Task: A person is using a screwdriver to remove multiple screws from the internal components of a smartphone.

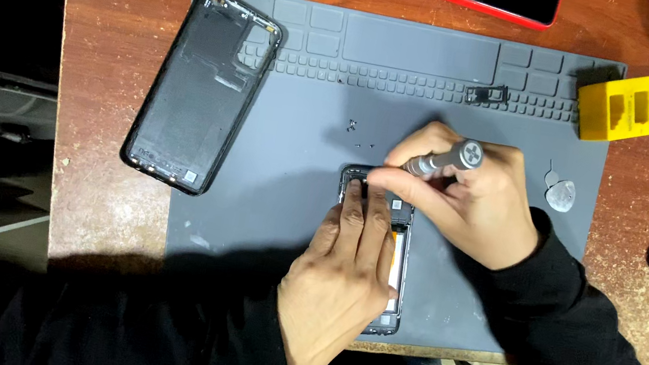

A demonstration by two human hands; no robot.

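Left hand (341, 268) flat on the opened phone (401, 221), right hand (469, 201) pinching a precision screwdriver (442, 162). Loose screws (356, 134) nearby could easily roll off the mat (275, 166).

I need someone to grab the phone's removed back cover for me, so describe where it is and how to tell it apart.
Start at the grey work mat on the brown wooden table. The back cover lies over the mat's upper left corner, half on the wood, left of both hands. Unlike the opened phone under the left hand, it is an empty black shell, inside face up.
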